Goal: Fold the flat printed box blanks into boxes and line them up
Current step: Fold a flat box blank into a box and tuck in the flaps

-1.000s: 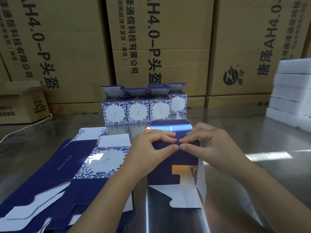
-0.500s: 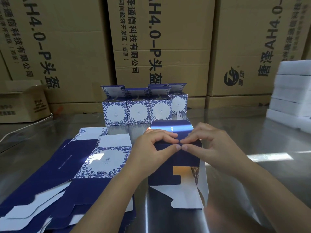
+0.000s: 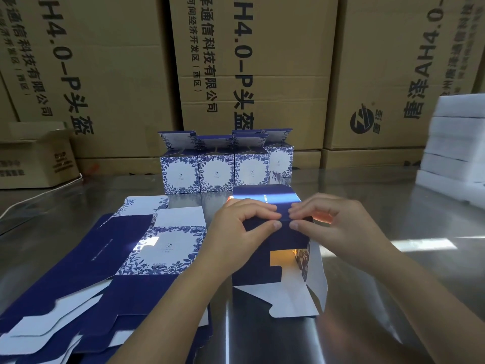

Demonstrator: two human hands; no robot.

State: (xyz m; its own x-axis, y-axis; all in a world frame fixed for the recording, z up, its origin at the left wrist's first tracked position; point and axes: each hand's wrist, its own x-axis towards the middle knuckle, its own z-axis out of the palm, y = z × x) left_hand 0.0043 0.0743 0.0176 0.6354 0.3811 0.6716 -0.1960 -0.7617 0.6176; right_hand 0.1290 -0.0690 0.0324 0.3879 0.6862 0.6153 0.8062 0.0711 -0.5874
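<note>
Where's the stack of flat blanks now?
Head view, near left on the table: the stack of flat blanks lies beside the left hand, nearer than the folded boxes.

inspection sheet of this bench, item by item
surface: shiny metal table
job's things: half-folded box under the hands, near flaps open; flat blanks stacked at left; folded boxes in a row behind, lids up
clutter: small open carton far left; white foam stack far right
grippers: left hand and right hand pinch the half-folded box's top edge
cables: thin white line by the small carton, maybe a cord
surroundings: big printed cartons stacked behind
</note>
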